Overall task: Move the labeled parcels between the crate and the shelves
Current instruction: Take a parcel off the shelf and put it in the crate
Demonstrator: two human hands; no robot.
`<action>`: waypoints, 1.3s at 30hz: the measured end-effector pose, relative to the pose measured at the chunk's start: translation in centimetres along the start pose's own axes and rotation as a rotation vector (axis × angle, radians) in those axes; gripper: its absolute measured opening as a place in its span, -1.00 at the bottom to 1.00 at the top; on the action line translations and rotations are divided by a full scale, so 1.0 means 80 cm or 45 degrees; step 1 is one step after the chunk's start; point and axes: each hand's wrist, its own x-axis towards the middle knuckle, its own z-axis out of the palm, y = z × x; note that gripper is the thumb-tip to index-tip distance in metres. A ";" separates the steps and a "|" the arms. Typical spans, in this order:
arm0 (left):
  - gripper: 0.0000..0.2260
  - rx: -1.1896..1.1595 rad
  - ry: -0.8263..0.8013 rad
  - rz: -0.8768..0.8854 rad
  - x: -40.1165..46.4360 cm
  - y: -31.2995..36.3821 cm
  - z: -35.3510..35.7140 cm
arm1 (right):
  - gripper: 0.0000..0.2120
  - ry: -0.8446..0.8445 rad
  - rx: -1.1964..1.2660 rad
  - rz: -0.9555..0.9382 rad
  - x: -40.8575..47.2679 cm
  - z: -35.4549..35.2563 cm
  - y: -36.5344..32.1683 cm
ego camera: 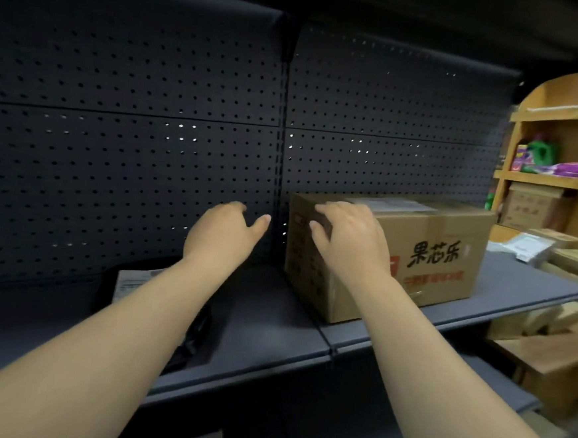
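Note:
A brown cardboard parcel [433, 261] with black and red print and a white label on top stands on the dark grey shelf [272, 324], right of the upright post. My right hand [348, 234] rests on its upper left corner, fingers spread over the edge. My left hand [224, 234] hovers just left of the box, open and empty, in front of the perforated back panel. A black bag parcel [192, 335] with a white label [130, 282] lies on the shelf under my left forearm, partly hidden.
A wooden shelf unit [560, 181] at the right holds colourful packets and cardboard boxes. More brown boxes [552, 364] and a grey mailer [527, 248] are piled lower right. A lower dark shelf [476, 371] runs beneath.

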 end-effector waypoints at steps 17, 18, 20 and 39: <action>-0.57 0.021 -0.137 -0.393 0.083 0.163 0.079 | -0.59 -0.130 -0.037 0.260 0.102 -0.058 0.266; -0.53 0.001 -0.151 -0.430 0.085 0.166 0.081 | -0.59 -0.173 -0.031 0.306 0.107 -0.056 0.280; -0.43 -0.088 -0.173 -0.524 0.088 0.172 0.087 | -0.58 -0.273 -0.003 0.414 0.116 -0.053 0.304; -0.45 -0.592 -0.093 -0.947 0.082 0.183 0.097 | -0.68 -0.669 0.226 0.741 0.149 -0.032 0.365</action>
